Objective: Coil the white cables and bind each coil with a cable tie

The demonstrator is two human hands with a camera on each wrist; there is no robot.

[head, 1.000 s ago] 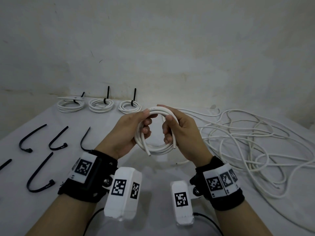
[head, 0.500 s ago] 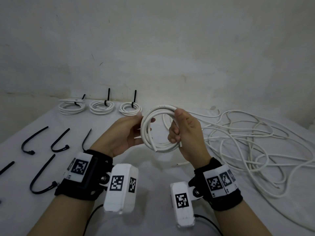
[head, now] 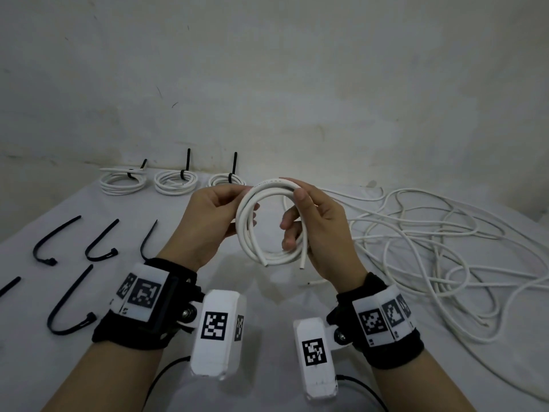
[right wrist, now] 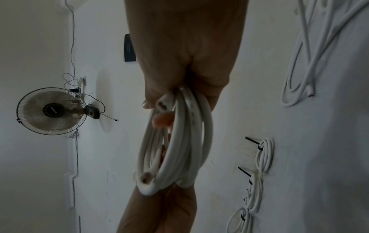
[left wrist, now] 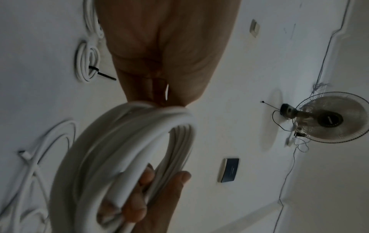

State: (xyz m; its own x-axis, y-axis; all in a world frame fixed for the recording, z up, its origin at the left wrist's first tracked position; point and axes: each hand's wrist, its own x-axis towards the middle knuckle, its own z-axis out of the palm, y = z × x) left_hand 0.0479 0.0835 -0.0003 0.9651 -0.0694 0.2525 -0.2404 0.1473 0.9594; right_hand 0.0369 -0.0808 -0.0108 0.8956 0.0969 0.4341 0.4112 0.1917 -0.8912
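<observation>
I hold a white cable coil (head: 252, 221) upright above the table between both hands. My left hand (head: 217, 215) pinches its left side, thumb on top and fingers behind. My right hand (head: 309, 221) grips the right side with fingers curled through the loop; two cut ends (head: 301, 266) hang below. The left wrist view shows the coil (left wrist: 123, 149) close up, and the right wrist view shows the coil (right wrist: 179, 141) edge on. Several black cable ties (head: 56, 242) lie loose at the left of the table.
Three bound coils (head: 175, 181) with black ties stand in a row at the back by the wall. A tangle of loose white cable (head: 430, 248) covers the table's right side. A wall fan (right wrist: 52, 111) shows in the wrist views.
The coil has turned more face-on to me and risen slightly. My right hand shifted its grip along the right side, and the left hand now holds the left edge with fingers behind.
</observation>
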